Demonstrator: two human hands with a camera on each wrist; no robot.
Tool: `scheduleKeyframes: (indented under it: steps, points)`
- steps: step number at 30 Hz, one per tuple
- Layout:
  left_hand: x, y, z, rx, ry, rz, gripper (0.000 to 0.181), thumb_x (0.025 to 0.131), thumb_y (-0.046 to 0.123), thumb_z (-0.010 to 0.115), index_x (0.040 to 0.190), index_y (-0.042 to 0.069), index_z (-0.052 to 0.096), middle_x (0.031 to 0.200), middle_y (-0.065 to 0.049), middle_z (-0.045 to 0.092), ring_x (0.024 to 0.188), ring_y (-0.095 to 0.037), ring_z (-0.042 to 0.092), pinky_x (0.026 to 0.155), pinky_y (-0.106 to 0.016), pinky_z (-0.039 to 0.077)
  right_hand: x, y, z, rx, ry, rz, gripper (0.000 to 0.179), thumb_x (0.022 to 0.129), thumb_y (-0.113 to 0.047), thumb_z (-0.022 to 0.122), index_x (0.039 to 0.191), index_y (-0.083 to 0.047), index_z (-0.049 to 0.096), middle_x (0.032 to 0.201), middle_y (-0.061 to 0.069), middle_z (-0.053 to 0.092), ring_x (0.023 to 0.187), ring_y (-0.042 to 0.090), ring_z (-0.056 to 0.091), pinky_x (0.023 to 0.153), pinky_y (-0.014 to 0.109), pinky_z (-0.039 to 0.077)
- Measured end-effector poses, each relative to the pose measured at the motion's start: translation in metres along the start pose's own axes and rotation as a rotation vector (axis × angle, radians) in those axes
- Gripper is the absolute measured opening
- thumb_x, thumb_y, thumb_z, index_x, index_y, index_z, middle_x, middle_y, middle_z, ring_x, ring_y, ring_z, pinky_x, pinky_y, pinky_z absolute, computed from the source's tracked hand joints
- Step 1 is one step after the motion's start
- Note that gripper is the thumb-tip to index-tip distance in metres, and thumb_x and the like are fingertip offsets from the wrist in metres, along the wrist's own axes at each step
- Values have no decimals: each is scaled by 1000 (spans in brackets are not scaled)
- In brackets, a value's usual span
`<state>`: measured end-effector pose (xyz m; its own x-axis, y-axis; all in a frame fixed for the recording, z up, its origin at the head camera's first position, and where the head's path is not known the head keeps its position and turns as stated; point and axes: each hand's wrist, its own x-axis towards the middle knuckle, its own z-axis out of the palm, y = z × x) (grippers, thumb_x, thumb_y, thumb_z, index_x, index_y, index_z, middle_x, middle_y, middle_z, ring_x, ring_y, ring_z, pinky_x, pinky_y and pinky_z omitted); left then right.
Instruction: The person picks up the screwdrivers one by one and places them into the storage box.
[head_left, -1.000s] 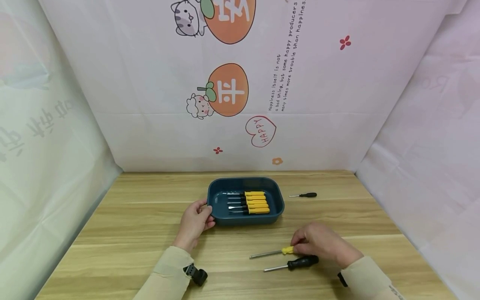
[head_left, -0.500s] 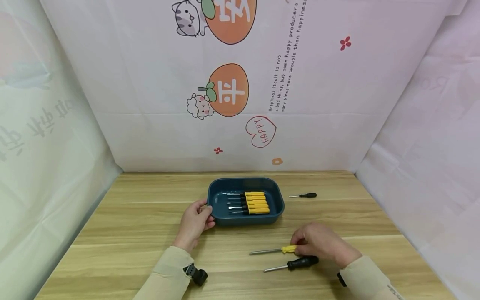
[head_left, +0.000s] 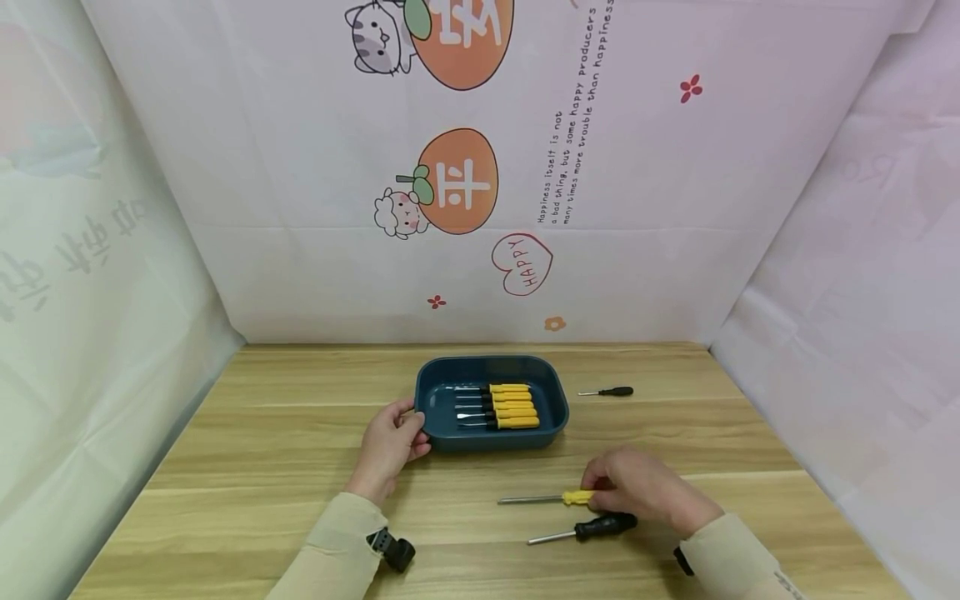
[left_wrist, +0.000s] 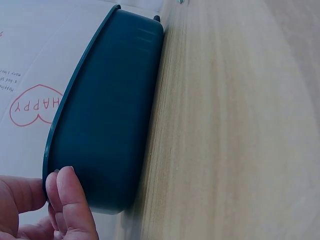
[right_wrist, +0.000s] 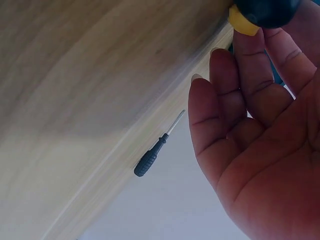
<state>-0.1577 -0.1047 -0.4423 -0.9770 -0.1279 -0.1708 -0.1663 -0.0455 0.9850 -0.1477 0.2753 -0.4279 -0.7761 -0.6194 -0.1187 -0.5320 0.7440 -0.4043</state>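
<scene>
yellow-handled screwdriver (head_left: 577, 497) seems pinched in the right hand (head_left: 641, 487), left hand (head_left: 390, 439) gripping the blue box (head_left: 491, 444)

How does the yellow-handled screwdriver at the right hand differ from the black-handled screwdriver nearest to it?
The right hand holds the yellow-handled screwdriver; the black-handled screwdriver lies on the table. The yellow-handled screwdriver shows a longer shaft than the black-handled one. Both have metal shafts, with tips toward the person's left.

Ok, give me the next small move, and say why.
Probably lift the yellow-handled screwdriver toward the blue tray: the right hand holds it, the left hand grips the tray's rim, and other yellow-handled screwdrivers lie inside.
</scene>
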Motion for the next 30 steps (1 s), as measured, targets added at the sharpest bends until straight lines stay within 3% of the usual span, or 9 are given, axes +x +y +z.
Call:
scheduleKeyframes:
  steps: [14,30]
  points:
    - [0,-1,2,-2,0,4,45,106,14,58,149,1,52,107,-15,58,81,-16,61,70,-26,63,-3,-3,-8,99,16,45,7,93,-27,79,94,-27,73,86,-18,65,74,0,54,67,22,48]
    - [1,-2,0,-2,-3,9,46,107,15,58,150,1,51,106,-13,58,81,-16,62,69,-27,63,4,-16,-32,53,113,-31,7,94,-21,77,96,-26,72,93,-17,67,82,-1,57,73,24,52]
